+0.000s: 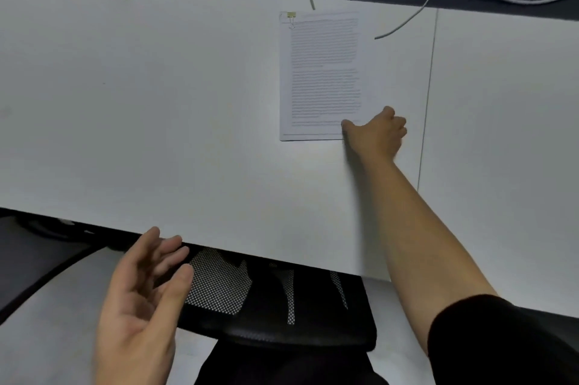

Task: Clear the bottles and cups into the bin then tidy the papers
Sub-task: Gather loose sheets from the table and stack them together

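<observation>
— Under the right hand (377, 130), what lies on the desk (156, 102)?
— A stack of printed papers (322, 74), flat on the white surface. The thumb rests on its near right corner, and the fingers are curled in beside the sheet's right edge. Whether they pinch the corner or only press on it, I cannot tell.
— Anything holding the sheets together?
— A small yellow binder clip (291, 15) at the far left corner, diagonally opposite the right hand.
— And the left hand (141, 300)?
— Open, palm turned inward, fingers spread and empty. It hovers at the desk's near edge, well apart from the papers, above a black mesh chair (238, 287).
— What lies beyond the right hand?
— A grey cable (416, 10) curves over the desk, its loose end just past the papers' far right side.
</observation>
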The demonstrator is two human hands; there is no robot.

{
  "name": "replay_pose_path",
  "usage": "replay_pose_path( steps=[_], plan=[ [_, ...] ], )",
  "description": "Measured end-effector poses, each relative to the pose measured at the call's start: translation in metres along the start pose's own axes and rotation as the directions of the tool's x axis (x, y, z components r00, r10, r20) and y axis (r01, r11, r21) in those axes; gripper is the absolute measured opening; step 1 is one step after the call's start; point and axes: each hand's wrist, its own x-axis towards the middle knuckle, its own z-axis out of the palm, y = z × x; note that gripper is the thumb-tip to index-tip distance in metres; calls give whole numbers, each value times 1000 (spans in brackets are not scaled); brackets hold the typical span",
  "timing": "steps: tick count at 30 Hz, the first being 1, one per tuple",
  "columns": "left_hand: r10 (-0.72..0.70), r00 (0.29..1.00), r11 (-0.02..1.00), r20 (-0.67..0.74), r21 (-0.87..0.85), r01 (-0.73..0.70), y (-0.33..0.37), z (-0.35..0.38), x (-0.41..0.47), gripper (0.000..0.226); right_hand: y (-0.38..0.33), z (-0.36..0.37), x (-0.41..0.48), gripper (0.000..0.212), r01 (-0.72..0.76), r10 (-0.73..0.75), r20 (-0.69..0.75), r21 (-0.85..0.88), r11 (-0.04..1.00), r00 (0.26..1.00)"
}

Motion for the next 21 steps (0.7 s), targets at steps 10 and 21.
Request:
replay_pose_path(
  steps=[10,21],
  plan=[
    [64,996,997,55,-42,-61,-7,-10,-29,57,41,13,-74,40,-10,-21,91,326,945,996],
    [158,987,986,12,-62,-157,-22,-152,-62,54,31,-12,-285,22,53,-197,110,736,675,974]
  ],
)
